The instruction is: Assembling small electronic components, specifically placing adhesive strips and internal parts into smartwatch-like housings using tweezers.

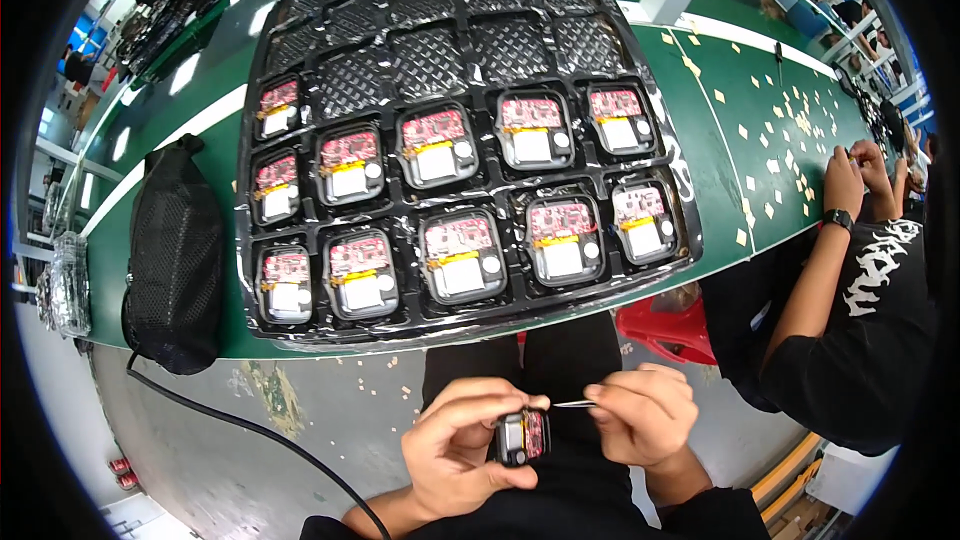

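My left hand grips a small black-cased device above my lap, its open side showing a red circuit board and a silvery part. Pinched in my right hand is a pair of thin metal tweezers, pointing left with the tip at the upper edge of the device, by my left fingertips. Whether the tip touches the device, I cannot tell. Beyond my hands, a black plastic tray on the green table carries several similar open devices, with red boards, white blocks and yellow strips, in its nearer pockets. The farther pockets hold none.
A black mesh-covered bundle lies left of the tray, and a black cable runs down toward my left arm. Small yellowish squares litter the green table at right. A co-worker sits close on my right; something red is under the table edge.
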Available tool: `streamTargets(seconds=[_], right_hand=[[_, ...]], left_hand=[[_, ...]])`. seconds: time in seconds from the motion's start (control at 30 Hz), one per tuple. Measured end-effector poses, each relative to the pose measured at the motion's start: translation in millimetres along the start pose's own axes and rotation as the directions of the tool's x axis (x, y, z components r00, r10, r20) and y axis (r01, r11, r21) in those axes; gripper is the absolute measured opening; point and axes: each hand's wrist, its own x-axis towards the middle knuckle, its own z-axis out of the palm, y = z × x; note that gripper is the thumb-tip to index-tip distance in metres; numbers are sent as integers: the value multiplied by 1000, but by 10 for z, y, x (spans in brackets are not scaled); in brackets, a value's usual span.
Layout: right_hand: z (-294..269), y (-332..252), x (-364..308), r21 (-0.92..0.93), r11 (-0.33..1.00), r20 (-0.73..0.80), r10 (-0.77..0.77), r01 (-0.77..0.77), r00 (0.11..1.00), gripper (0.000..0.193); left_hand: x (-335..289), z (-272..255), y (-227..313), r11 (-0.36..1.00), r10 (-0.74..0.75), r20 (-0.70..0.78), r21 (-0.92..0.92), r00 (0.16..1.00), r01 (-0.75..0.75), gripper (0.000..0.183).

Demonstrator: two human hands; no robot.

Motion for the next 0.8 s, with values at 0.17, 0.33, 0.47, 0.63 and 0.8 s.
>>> streamTargets(seconds=[0.17,0.33,0.47,0.63,0.8], right_hand=[[-198,206,31,15,966,-437,240,-260,867,23],[-216,696,491,295,901,-500,428,-317,753,17],[-152,1010,717,349,791,-456,611,-502,647,18],[-136,961,742,277,809,-479,584,-518,655,16],[-150,971,699,257,805,-460,589,-535,665,18]], left_hand=[[263,-89,552,867,316,152,355,937,-350,53],[768,-108,1013,673,539,111,539,835,-506,59],[1401,-172,1262,383,517,210,810,830,-444,35],[1923,-192,1389,48,358,257,955,898,-293,28],[2023,-248,1331,-54,207,291,957,934,-286,25]])
